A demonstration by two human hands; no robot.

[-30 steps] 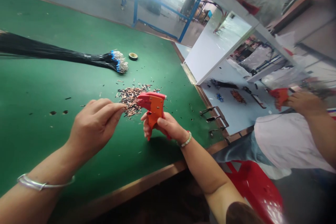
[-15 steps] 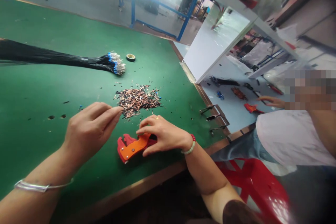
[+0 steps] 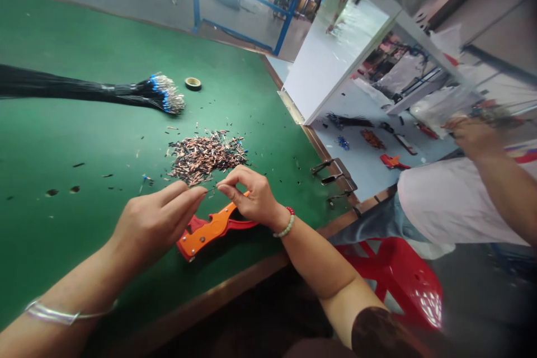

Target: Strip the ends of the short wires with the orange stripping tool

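orange wire stripper [image 3: 212, 229] lying flat, heaped copper wire scraps [image 3: 205, 158] nearby

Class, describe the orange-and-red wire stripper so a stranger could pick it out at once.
Find the green workbench. Near its front edge, below the heap of wire bits, an orange-and-red wire stripper lies under the right hand. It is the nearest one, not the similar tool on the white bench beyond.

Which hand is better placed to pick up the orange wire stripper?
Right, probably: the right hand sits over the orange wire stripper's red grip, while the left hand is farther away.
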